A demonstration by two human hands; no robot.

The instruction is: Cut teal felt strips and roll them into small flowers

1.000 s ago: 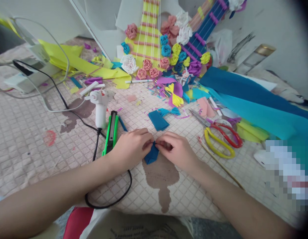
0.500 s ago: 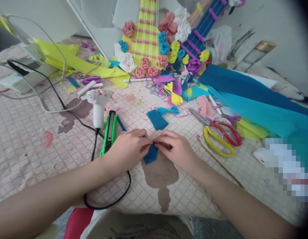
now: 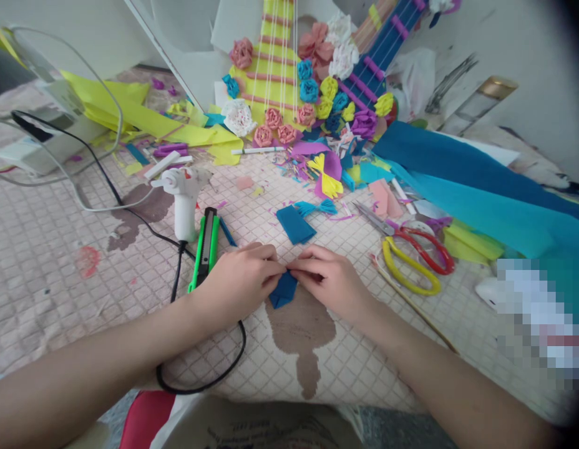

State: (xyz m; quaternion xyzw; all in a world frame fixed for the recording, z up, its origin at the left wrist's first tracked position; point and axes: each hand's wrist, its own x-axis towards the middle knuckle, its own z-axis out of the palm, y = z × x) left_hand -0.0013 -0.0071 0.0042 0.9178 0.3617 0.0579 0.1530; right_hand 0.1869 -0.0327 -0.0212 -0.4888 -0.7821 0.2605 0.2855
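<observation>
A small piece of dark blue crepe paper (image 3: 284, 292) is pinched at its top edge between both hands, low over the table. My left hand (image 3: 247, 274) grips it from the left with the fingers closed. From the right, my right hand (image 3: 327, 275) pinches the same edge, thumb and fingertips almost touching those of the left. Just beyond the hands lies a folded dark blue paper piece (image 3: 295, 224), with a light blue fringed strip (image 3: 320, 207) beside it. A green box cutter (image 3: 206, 246) rests by my left wrist.
A white glue gun (image 3: 184, 202) stands left, its black cord looping near my left forearm. Open scissors (image 3: 413, 255) and a thin stick (image 3: 418, 308) lie right. Behind are paper scraps, a yellow paper guitar (image 3: 271, 78) with flowers, and large blue crepe sheets (image 3: 481, 187).
</observation>
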